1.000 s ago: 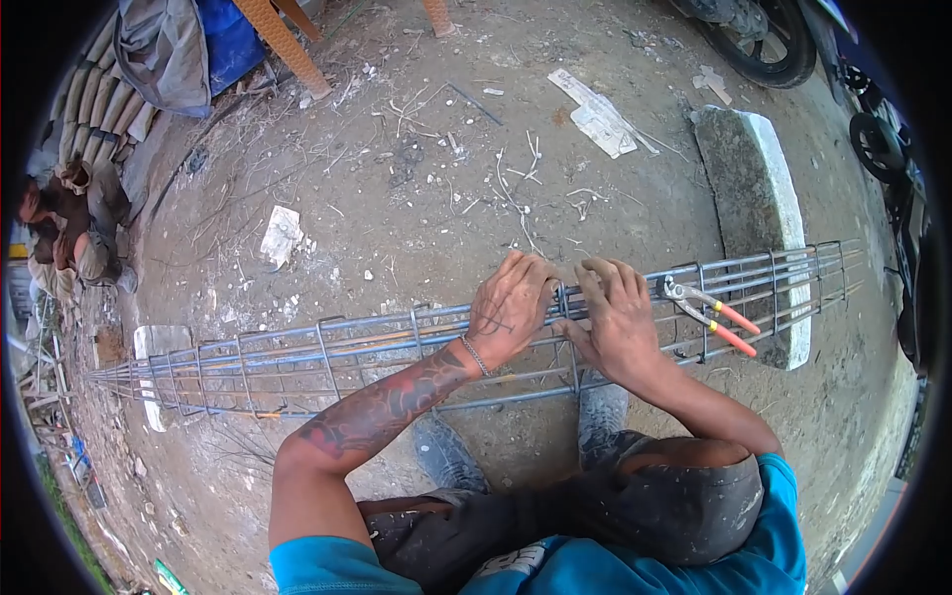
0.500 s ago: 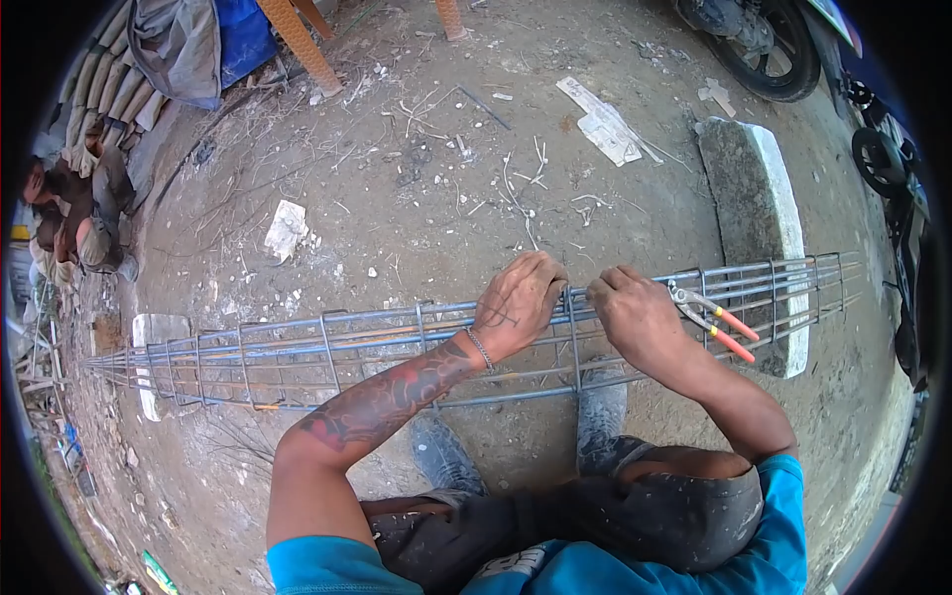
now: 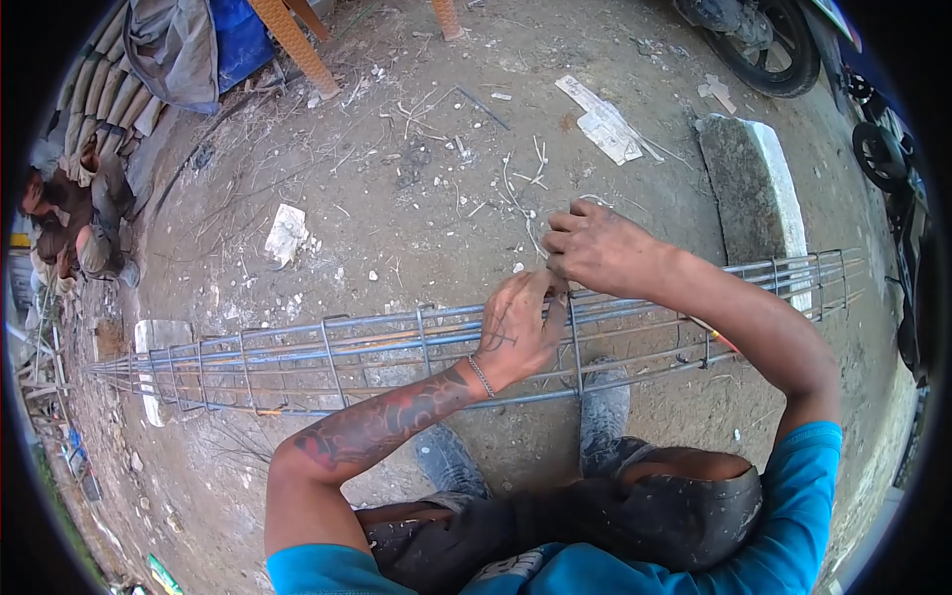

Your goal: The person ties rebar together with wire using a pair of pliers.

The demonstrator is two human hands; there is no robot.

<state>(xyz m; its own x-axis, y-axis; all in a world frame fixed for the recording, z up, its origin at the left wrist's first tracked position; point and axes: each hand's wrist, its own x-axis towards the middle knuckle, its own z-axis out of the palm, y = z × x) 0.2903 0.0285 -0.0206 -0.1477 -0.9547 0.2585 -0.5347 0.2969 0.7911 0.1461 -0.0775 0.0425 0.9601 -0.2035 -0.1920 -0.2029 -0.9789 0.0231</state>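
A long rebar cage [image 3: 372, 342] of thin steel bars and square stirrups lies across the ground before me. My left hand [image 3: 516, 322] is closed at its far top bar, thumb and fingers pinched beside a stirrup [image 3: 574, 347]. Just beyond that joint, my right hand [image 3: 600, 248] hovers with fingers curled in, close to the left fingertips. Whether a thin wire lies in the right fingers cannot be made out. A pair of pincers with red-orange handles [image 3: 720, 337] rests on the cage, mostly hidden under my right forearm.
Concrete blocks support the cage, a large one [image 3: 759, 188] at right and a smaller one [image 3: 164, 332] at left. Wire scraps [image 3: 521, 188] and paper litter the dirt. A motorcycle wheel [image 3: 764, 50] stands top right, orange-brown legs [image 3: 297, 45] top left. Another person [image 3: 84, 213] crouches far left.
My right hand has lifted off the cage and moved left and away from me, its forearm now crossing over the pincers. My left hand stays at the same joint. The cage has shifted slightly.
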